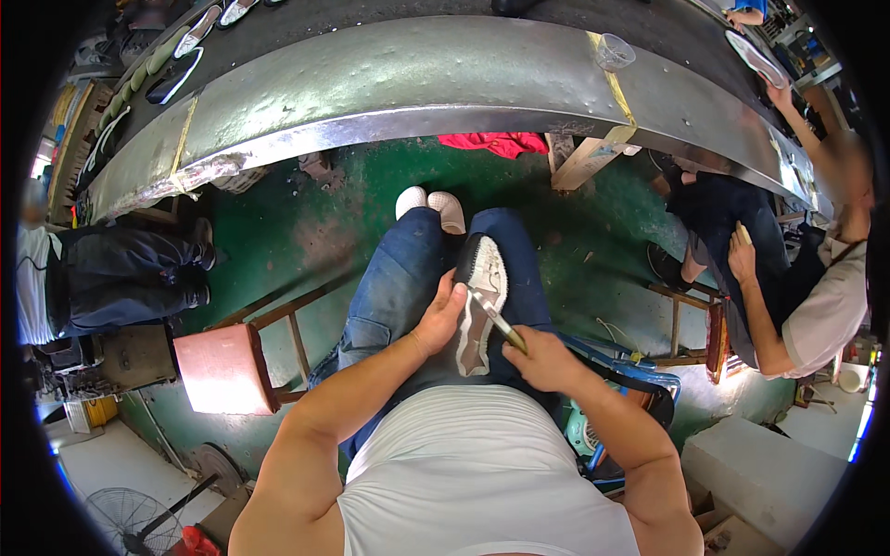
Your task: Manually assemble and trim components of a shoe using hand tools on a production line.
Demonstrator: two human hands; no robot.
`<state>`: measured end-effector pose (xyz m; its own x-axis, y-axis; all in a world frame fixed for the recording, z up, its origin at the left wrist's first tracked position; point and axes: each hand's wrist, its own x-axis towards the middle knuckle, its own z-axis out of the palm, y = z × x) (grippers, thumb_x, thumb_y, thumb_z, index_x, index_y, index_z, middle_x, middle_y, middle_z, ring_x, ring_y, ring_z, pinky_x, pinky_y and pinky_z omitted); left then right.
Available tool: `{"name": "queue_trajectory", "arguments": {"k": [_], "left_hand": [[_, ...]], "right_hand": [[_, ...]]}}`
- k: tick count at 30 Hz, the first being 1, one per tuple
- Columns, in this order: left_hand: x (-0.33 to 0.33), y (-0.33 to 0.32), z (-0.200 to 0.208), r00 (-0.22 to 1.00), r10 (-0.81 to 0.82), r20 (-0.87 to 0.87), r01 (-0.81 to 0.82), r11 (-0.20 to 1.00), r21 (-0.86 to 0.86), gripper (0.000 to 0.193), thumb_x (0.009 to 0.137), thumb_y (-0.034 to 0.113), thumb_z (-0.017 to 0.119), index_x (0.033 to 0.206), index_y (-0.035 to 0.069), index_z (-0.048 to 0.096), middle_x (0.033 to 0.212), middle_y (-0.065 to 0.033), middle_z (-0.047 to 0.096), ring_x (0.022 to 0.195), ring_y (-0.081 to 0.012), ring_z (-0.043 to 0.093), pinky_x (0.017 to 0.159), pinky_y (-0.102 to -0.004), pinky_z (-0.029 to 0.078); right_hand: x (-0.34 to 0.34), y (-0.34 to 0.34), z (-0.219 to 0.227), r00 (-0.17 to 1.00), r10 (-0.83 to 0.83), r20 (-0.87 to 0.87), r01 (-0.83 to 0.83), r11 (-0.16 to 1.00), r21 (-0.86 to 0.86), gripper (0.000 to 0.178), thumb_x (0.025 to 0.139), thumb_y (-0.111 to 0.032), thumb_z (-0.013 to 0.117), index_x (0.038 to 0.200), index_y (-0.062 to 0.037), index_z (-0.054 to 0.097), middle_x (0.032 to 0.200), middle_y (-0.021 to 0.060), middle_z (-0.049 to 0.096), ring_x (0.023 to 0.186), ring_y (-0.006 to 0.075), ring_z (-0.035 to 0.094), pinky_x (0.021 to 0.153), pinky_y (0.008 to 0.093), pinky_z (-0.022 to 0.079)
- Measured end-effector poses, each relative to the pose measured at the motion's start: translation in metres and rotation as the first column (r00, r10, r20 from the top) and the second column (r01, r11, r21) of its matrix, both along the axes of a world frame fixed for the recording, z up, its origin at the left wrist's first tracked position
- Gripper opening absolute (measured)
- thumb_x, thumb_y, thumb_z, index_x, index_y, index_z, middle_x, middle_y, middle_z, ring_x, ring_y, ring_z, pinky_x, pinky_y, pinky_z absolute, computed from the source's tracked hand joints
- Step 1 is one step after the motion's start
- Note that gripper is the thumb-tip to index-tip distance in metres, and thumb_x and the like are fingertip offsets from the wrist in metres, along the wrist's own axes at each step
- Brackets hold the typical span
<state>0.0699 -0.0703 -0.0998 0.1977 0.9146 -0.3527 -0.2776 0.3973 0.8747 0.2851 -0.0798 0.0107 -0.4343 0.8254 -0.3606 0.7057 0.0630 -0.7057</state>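
Note:
Across my lap lies a shoe [477, 334], underside up, with a whitish pleated toe end pointing away from me, a brown middle and a white wavy border along its edge. At its left edge my left hand [442, 320] closes round the dark side of the shoe, thumb on top. My right hand [540, 358] is wrapped round the yellowish handle of a slim brush-like tool [502, 324]. The tool's pale shaft slants up and left across the shoe, its tip close to my left thumb. What the tip is like is too small to tell.
A metal-edged conveyor bench [389, 83] curves ahead, carrying shoes and a clear cup [614, 53]. A red-brown stool [222, 369] stands left; a fan [134, 524] is lower left. A co-worker [825, 306] sits right, holding a shoe and a tool; another person [111, 278] is left.

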Motion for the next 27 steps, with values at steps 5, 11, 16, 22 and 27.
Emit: {"name": "queue_trajectory", "arguments": {"k": [5,11,16,22,27], "left_hand": [[0.006,0.008,0.000,0.999,0.052,0.004,-0.052,0.996,-0.067,0.074,0.104,0.044,0.053,0.156,0.004,0.019,0.144,-0.0148,0.044,0.130,-0.0224,0.043,0.111,-0.0337,0.035],[0.017,0.019,0.016,0.998,0.044,0.042,-0.038,0.992,-0.117,0.078,0.098,0.035,0.066,0.155,0.003,0.023,0.138,-0.0128,0.052,0.124,-0.0210,0.050,0.106,-0.0337,0.041],[0.027,0.023,0.030,0.997,0.019,-0.076,-0.028,0.992,-0.120,0.074,0.094,0.026,0.073,0.152,0.002,0.034,0.129,-0.0128,0.060,0.115,-0.0187,0.058,0.102,-0.0306,0.045],[0.028,0.030,0.029,0.919,-0.033,-0.394,-0.042,0.982,-0.182,0.087,0.085,0.041,0.074,0.147,-0.007,0.036,0.133,-0.0222,0.059,0.120,-0.0277,0.060,0.100,-0.0338,0.047],[0.033,0.037,0.061,0.819,-0.157,-0.553,0.012,0.966,-0.258,0.078,0.088,0.033,0.073,0.145,-0.007,0.038,0.129,-0.0206,0.061,0.115,-0.0251,0.061,0.098,-0.0334,0.049]], "right_hand": [[0.004,0.005,-0.016,0.912,-0.375,-0.163,0.176,0.720,-0.671,0.023,0.097,-0.023,0.061,0.101,-0.0006,0.064,0.082,0.0064,0.067,0.068,0.0129,0.062,0.060,0.0293,0.051],[0.011,-0.017,-0.043,0.770,-0.577,-0.273,0.203,0.627,-0.752,0.021,0.098,-0.022,0.062,0.107,-0.0025,0.064,0.088,0.0056,0.070,0.075,0.0126,0.065,0.051,0.0215,0.046],[0.067,0.019,-0.015,0.755,-0.584,-0.300,-0.086,0.365,-0.927,0.041,0.097,-0.020,0.065,0.127,0.0060,0.054,0.112,0.0132,0.067,0.099,0.0196,0.069,0.064,0.0300,0.062],[0.052,0.051,0.047,0.982,-0.188,-0.014,0.153,0.836,-0.527,0.032,0.101,-0.027,0.055,0.113,0.0029,0.060,0.096,0.0112,0.071,0.087,0.0194,0.070,0.066,0.0362,0.058],[0.030,0.063,0.004,0.994,0.050,0.096,-0.041,0.995,-0.089,0.041,0.103,-0.037,0.048,0.096,0.0015,0.058,0.085,0.0255,0.067,0.083,0.0451,0.065,0.074,0.0502,0.050]]}}
